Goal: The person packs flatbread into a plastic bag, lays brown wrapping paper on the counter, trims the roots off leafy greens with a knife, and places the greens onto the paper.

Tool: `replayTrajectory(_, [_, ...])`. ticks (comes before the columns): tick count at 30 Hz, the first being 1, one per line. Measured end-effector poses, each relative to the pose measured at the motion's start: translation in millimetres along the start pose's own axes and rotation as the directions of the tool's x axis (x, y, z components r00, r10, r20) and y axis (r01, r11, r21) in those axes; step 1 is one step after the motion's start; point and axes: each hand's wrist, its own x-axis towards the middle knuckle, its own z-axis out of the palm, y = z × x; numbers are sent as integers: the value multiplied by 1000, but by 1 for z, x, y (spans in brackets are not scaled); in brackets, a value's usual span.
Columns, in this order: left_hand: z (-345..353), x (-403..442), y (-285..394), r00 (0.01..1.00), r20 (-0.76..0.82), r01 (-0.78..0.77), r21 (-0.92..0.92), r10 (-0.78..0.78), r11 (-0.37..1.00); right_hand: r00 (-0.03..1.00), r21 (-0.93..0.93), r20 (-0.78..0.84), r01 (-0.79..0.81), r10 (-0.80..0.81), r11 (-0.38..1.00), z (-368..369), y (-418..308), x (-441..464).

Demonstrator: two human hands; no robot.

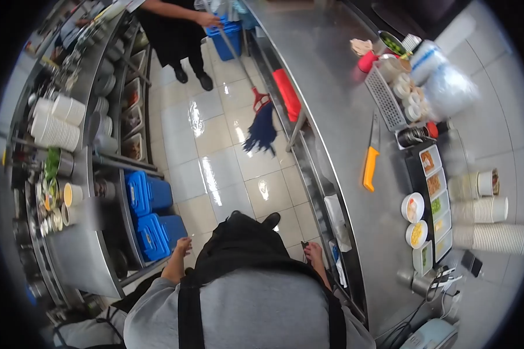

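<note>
My left hand hangs low at my left side, beside the blue lidded bins, with its fingers loosely bent and nothing visible in them. At my right side, close to the steel counter's lower shelf, my right hand is closed around a small dark object, too small to name. On the steel counter lies a knife with an orange handle. Small white bowls of chopped food stand beside a black rack of food trays.
Ahead, a person in dark clothes holds a mop on the shiny tiled floor. Blue bins stand under the left shelves. Stacked bowls sit above. Another person's grey clothing shows at lower left.
</note>
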Motion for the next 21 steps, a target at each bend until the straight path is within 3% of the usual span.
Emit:
replayTrajectory(2, [-5,5,-33,997,16,68,35,-69,997,999,-32,-30,16,-17,999,11,-29,-18])
replayTrajectory(3, [-1,-3,-36,997,-51,62,59,-59,996,999,-46,-6,52,-52,998,13,-33,-18])
replayTrajectory(6, [-7,33,-42,963,-122,-204,248,239,947,997,-160,36,69,-64,985,26,-35,-6])
replayTrajectory(8, [-15,49,-28,902,-170,-350,253,398,902,998,-246,54,24,-11,969,45,-37,-4])
replayTrajectory(12, [-58,37,17,861,-85,-509,-98,502,855,991,-289,129,83,-47,954,99,-23,9])
replayTrajectory(13, [-71,25,28,847,-38,-527,-181,530,830,978,-258,122,194,-167,946,119,-13,8])
replayTrajectory(15, [-87,22,34,862,-25,-495,-258,506,830,921,-402,283,366,-267,839,146,10,36])
replayTrajectory(16, [-95,32,32,869,-11,-476,-292,495,829,944,-515,290,291,-156,806,171,-19,-7])
replayTrajectory(18, [-103,93,-1,847,37,-476,-389,530,789,854,-336,395,478,-339,812,210,-25,-27])
replayTrajectory(20, [-117,117,-24,800,226,-501,-259,556,826,867,-196,371,424,-333,884,230,-26,-49])
replayTrajectory(21, [-122,123,-34,789,303,-496,-199,534,845,885,-227,317,420,-341,879,229,-18,-67])
